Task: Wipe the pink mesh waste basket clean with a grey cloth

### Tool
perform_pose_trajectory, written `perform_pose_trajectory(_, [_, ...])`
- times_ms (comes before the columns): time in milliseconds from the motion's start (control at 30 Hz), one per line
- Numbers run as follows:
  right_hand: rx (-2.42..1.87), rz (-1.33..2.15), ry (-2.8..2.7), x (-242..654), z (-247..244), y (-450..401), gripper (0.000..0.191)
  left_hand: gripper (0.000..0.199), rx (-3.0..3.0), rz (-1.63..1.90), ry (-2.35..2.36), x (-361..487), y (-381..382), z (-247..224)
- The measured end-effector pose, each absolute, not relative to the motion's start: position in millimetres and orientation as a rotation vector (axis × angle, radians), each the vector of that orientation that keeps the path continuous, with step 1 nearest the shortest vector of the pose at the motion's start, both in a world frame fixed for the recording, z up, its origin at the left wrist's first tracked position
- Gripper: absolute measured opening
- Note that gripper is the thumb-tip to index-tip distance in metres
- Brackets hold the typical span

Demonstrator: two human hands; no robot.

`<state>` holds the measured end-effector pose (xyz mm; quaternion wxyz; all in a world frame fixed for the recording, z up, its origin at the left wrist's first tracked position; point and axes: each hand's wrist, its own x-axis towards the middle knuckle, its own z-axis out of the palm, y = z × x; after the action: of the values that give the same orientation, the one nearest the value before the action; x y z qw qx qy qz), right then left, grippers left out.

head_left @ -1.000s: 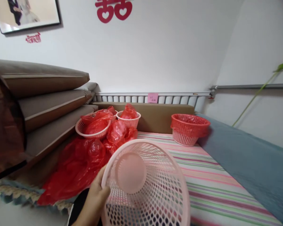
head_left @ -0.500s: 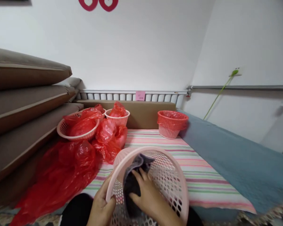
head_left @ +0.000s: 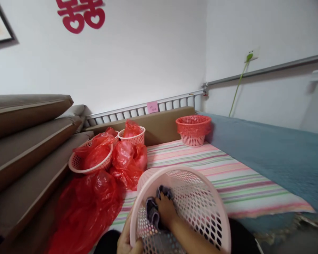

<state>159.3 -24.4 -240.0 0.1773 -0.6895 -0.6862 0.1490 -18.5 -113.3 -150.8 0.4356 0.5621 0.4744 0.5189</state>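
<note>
A pink plastic basket point(head_left: 201, 201) with a mesh of holes is tipped toward me, its mouth facing me. My left hand point(head_left: 129, 234) grips the left side of its rim, thumb on the near face. Inside the basket my right hand point(head_left: 166, 210) is closed on a dark grey-purple cloth point(head_left: 153, 211), pressing it against the inner wall. Folds of the cloth stick out on both sides of the fingers.
Red plastic bags point(head_left: 90, 201) spread at the left, beside a pink basket point(head_left: 74, 162) and a smaller basket point(head_left: 137, 138) holding red bags. A red-lined basket point(head_left: 193, 135) stands at the back right on the striped cloth point(head_left: 249, 176). Stacked cushions point(head_left: 34, 141) line the left.
My right hand and the cloth have gone deeper into the basket, and the cloth is more bunched. The view has tilted and shifted. My left hand stays on the rim.
</note>
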Motion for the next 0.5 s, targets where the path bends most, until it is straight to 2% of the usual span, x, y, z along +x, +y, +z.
perform_pose_trajectory(133, [-1.92,0.507,-1.874,140.4,-230.9,-40.5,0.032,0.04,1.391,1.376,1.151,-20.0,-115.6,-162.3])
perform_pose_trajectory(267, [-1.815,0.676,-1.668,116.7,-216.4,-64.4,0.031,0.045,1.219,1.436,1.241,-26.1,-112.5,-184.6])
perform_pose_trajectory(400, [-1.443,1.079,-1.366,101.2,-183.8,-95.1,0.021,0.043,1.081,1.479,1.244,-36.6,-102.4,-186.0])
perform_pose_trajectory(500, [-1.256,1.144,-1.383,98.7,-164.1,-112.5,0.028,0.043,1.073,1.503,1.279,-45.8,-99.3,-172.1])
